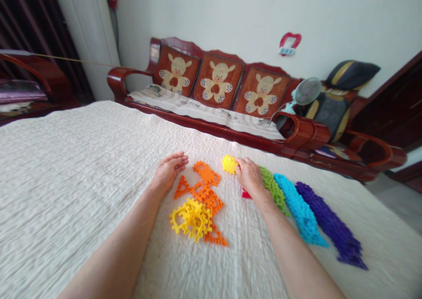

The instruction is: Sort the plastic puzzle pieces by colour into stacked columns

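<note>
Pinching a yellow piece [229, 164] at its edge with the right hand [249, 175], low over the bed [66, 180]; not managing to tell whether lifted or lying. Resting the left hand [169, 170] spread and empty just beside the orange pieces [204, 187], perhaps for steadying them. Having a yellow pile [192, 219] touching these, nearer the body. Hiding part of a red piece [245, 195] and the green row [273, 189] under the right wrist. Seemingly grouping by colour: cyan row [300, 211], then purple row [332, 226]. Facing a wooden sofa [211, 114] behind, well apart.
</note>
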A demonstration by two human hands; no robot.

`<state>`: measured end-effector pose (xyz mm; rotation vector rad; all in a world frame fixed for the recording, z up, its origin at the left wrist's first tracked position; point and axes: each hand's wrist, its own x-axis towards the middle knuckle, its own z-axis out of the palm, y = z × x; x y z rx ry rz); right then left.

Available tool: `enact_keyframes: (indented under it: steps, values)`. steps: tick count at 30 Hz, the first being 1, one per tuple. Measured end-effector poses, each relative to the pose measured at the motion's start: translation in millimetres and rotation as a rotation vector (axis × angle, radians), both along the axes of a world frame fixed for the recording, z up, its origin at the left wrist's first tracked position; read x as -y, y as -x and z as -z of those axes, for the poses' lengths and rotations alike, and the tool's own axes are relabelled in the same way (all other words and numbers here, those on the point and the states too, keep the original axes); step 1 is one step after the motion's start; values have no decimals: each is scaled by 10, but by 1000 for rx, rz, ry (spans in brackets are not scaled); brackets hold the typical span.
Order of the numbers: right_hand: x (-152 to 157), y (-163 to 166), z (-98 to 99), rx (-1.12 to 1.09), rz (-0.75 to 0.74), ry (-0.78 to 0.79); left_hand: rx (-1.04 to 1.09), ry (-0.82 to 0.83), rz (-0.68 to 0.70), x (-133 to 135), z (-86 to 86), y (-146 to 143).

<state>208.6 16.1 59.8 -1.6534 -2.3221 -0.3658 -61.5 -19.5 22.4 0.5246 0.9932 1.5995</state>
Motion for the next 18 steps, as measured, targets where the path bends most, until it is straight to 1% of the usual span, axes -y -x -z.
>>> enact_keyframes:
  steps: [6,8,10,13,16,18]
  values:
    - [19,-24,-16,-73,-4,-78,5,2,-3,14,-18,-5]
    - [25,-22,-32,-129,-49,-81,5,1,-4,15,-13,-5]
    - [53,15,-44,-206,-129,-60,4,-5,-3,14,-5,-2]
    - [178,161,-68,-315,-335,72,4,-12,6,14,-1,5]
    - [408,360,-137,-340,-586,305,13,-11,8,13,-16,12]
    - [576,466,-210,-316,-718,470,25,-9,4,15,-32,14]
